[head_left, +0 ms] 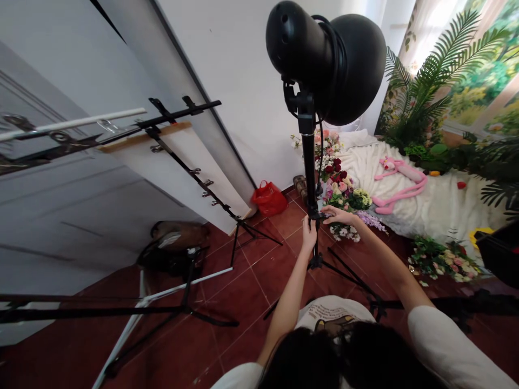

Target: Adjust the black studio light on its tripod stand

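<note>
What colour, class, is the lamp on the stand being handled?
The lamp is black; the head view shows it best.

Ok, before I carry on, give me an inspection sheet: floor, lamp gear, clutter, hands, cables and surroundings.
Surface: red tiled floor
Lamp gear: black lamp mounted atop a light stand
Clutter: red bag by the wall; flowers near the stand
Hands: left hand and right hand at the stand's collar; exact grip unclear
Cables: black cable looped around the lamp, hanging beside the stand
Surroundings: pink plush toy on white cloth; palm leaves
</note>
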A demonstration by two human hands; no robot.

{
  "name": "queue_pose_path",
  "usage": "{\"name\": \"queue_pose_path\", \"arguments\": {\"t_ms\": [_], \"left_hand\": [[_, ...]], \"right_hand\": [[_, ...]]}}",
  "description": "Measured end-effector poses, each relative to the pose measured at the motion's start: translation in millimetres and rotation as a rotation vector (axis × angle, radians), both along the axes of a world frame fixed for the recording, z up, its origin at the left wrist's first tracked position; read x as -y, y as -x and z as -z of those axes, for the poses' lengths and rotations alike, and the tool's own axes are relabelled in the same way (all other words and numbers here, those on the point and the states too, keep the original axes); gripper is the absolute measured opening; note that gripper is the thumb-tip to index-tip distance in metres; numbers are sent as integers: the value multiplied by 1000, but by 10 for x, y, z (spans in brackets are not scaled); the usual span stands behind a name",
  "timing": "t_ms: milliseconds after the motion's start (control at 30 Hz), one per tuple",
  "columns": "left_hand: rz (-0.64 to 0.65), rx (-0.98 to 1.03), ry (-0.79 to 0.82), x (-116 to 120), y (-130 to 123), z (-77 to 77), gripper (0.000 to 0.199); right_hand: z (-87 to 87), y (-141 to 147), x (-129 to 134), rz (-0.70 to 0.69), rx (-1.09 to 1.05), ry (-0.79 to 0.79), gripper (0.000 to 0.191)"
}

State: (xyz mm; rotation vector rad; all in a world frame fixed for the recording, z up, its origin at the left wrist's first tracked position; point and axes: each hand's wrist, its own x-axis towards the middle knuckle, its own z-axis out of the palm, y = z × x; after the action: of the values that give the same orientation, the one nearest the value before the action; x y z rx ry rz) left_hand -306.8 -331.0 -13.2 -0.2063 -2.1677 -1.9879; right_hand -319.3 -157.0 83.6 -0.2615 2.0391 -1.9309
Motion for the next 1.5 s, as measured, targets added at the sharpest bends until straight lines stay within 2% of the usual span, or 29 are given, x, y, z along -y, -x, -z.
{"name": "queue_pose_path", "arguments": {"t_ms": [67,133,200,267,367,433,533,633,767,900,1067,1167,1233,1300,1400,1500], "left_hand": [[-9,-15,-9,-3,-3,14,62],[2,-30,-25,-7,-7,29,63],[17,-26,-54,-10,-13,36,66],[22,-6,-90,-9,-28,24,69],[39,1,-147,4,-72,-32,68],[59,0,-172,23,-105,-78,66],[69,18,-166,62,-130,-135,62],[67,22,-122,88,-93,-178,62],[108,18,-95,55,31,-206,63],[23,61,-105,-5,109,-158,68],[-67,6,-85,-50,64,-116,66],[-105,-53,-88,-83,31,-151,60],[-117,-69,-100,-100,24,-178,56],[-106,-74,-111,-110,24,-192,54],[-80,-69,-120,-110,30,-185,51],[-94,-60,-101,-103,39,-162,50]], "right_hand": [[-16,-90,131,83,-176,-40,71],[-45,-152,355,138,-302,-48,82],[-63,-174,626,201,-358,-36,77],[-58,-161,874,321,-359,-17,63],[-25,-105,1075,518,-318,33,49],[-18,-65,1084,551,-289,64,47],[-92,-19,1019,455,-273,79,45],[-275,5,994,422,-324,70,42],[-578,16,1059,513,-405,81,42],[-768,38,1131,559,-451,98,43],[-819,44,1129,561,-488,54,41],[-774,-5,951,442,-559,-63,38],[-671,-59,744,315,-638,-191,41],[-494,-118,520,211,-699,-347,45],[-145,-186,287,130,-689,-553,31],[158,-187,246,115,-640,-623,25]]}}
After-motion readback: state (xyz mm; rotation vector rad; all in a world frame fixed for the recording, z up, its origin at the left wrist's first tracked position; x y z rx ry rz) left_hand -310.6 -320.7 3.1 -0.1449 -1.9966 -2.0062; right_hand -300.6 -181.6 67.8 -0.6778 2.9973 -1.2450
